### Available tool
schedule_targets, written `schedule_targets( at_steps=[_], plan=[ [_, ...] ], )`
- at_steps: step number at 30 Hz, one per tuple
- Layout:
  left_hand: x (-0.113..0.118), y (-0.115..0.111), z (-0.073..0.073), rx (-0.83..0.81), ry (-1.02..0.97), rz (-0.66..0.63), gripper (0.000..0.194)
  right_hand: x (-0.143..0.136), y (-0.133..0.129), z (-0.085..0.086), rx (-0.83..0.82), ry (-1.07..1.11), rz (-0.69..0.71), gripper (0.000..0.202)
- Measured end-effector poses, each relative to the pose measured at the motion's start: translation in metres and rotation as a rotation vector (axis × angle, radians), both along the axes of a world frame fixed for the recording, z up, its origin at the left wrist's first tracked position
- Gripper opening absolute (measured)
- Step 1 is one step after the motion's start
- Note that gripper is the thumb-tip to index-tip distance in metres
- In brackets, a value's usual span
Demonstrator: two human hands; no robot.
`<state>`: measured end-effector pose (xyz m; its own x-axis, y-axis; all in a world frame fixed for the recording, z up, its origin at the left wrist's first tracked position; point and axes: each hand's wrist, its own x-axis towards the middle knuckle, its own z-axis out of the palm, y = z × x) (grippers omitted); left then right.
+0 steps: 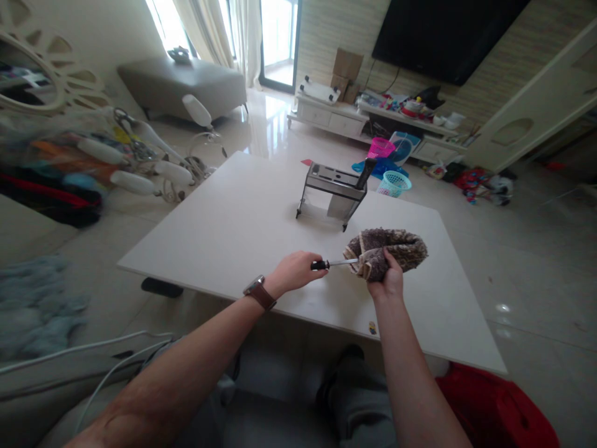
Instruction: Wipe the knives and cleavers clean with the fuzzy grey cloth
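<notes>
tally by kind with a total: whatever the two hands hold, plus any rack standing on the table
Black-handled tool, left hand: 1
Patterned cloth, right hand: 1
Rack on the table: 1
Total: 3

I saw one head-worn camera | it faced forward and down | close over the white, smooth-topped rectangular table (224, 218)

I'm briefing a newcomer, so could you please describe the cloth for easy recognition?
Find the white table, then the right hand above it. That hand grips the cloth, a folded, shaggy brown bundle whose fuzzy texture differs from the metal rack and the black-handled tool in the left hand.
</notes>
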<state>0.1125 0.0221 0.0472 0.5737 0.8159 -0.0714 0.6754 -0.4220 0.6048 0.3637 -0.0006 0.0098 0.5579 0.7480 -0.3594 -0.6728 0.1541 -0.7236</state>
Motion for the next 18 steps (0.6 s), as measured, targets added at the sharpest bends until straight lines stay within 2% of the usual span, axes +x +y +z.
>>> schedule_targets(
  at_steps=[11,18],
  plan=[
    [-0.014,0.010,0.006,0.008,0.037,0.037,0.026,0.009,0.002,-0.008,0.004,0.015,0.046,0.012],
    [-0.008,0.001,0.004,0.127,0.079,0.015,0.023,0.001,-0.001,0.001,-0.019,0.034,-0.024,0.010]
  ],
)
